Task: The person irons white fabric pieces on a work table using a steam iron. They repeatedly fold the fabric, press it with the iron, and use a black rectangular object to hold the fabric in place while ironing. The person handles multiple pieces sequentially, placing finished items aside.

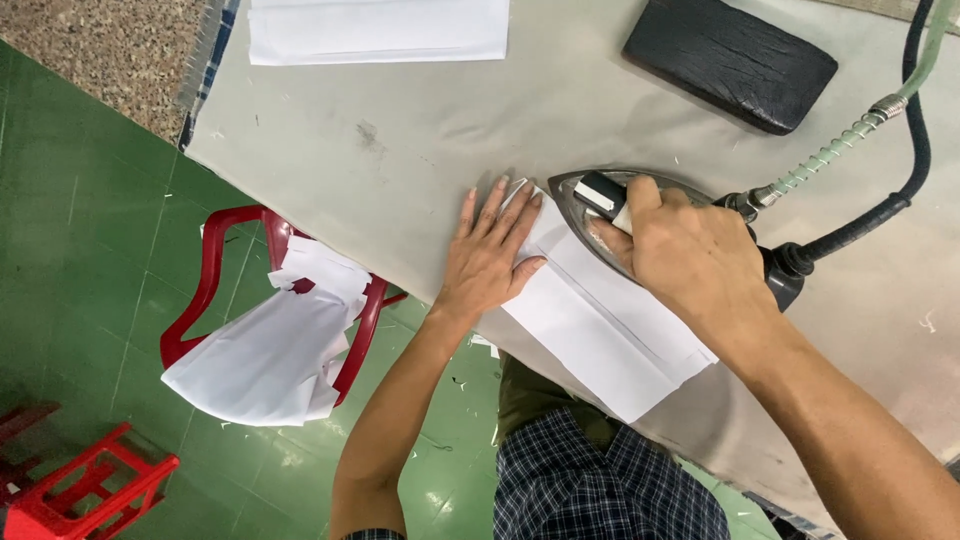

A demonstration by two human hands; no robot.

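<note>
A wide stretch of bare desk [400, 140] is left open beyond the left hand [487, 255], up to the stack of white fabric [378, 30] at the far edge. Passage to the right is blocked by the iron [690, 215], its hoses [860, 130] and the black pad [730, 60]. The near edge is taken up by the folded white piece [600, 330].

white folded fabric strip [610, 340] flat on table, steam iron [600, 195] atop
</note>
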